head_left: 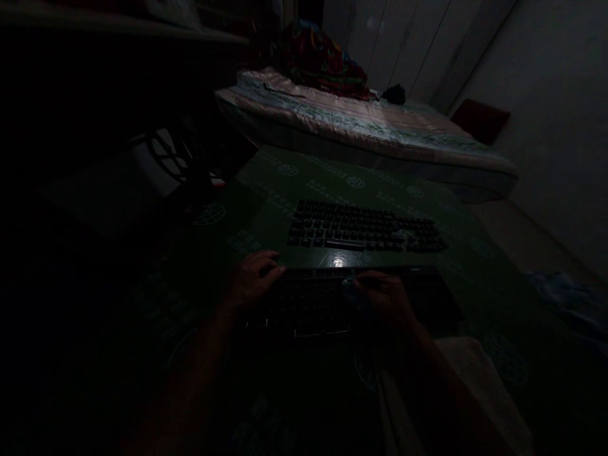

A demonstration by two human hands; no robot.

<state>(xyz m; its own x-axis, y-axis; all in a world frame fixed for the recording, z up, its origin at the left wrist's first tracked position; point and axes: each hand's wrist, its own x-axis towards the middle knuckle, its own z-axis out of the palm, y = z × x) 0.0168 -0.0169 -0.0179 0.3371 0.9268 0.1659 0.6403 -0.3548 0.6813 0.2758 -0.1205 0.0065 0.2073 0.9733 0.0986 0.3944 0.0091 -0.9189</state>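
Well inside the tabletop's (259, 215) far edge, the left hand (250, 280), grip unclear, is touching a keyboard (304, 301), the right hand (388, 299) gripping something bluish (356, 297).

The left hand (251, 280) is bare, and the left forearm (206, 354) behind it is uncovered. Behind the bare right hand (387, 299), the right forearm (441, 370) is uncovered; details fade in shadow.

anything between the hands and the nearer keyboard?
At the right hand, yes: it holds a bluish item, too dark to identify, over the middle of the keyboard. Nothing visible blocks the left hand, at the far left corner. The loose keys lie beyond, not between.
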